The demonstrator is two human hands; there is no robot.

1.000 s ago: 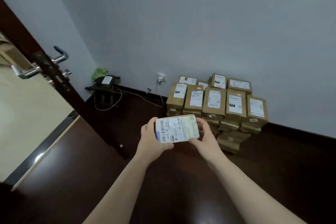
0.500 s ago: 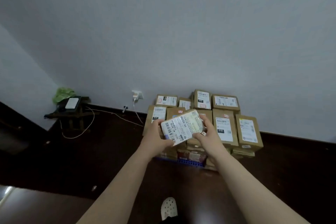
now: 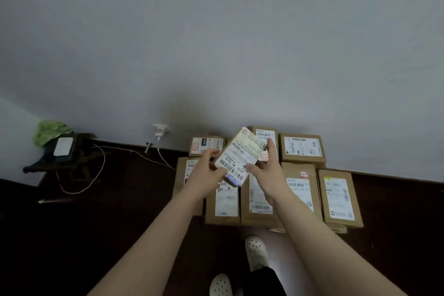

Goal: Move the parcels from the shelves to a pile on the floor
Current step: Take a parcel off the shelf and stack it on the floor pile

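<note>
small flat cardboard parcel with a white barcode label (image 3: 240, 155), held tilted in two bare hands over a pile of brown cardboard parcels (image 3: 338, 197).

the parcel is near the middle of the view, raised in the air, its far end tipped toward 1 o'clock. the pile lies under it and out toward 4 o'clock, on the dark wooden floor (image 3: 96, 235) against the grey wall (image 3: 216, 55). the left hand (image 3: 206, 173) grips the parcel's 8 o'clock edge with curled fingers. the right hand (image 3: 266, 170) pinches the 4 o'clock side, thumb on the label and index finger straight along the edge. the parcel looks light and stiff, since it keeps its shape when held only at the sides. the printed label may be slick, so the bare cardboard edges are the safer hold. the contents are unknown, so it is best laid flat and not dropped.
</note>
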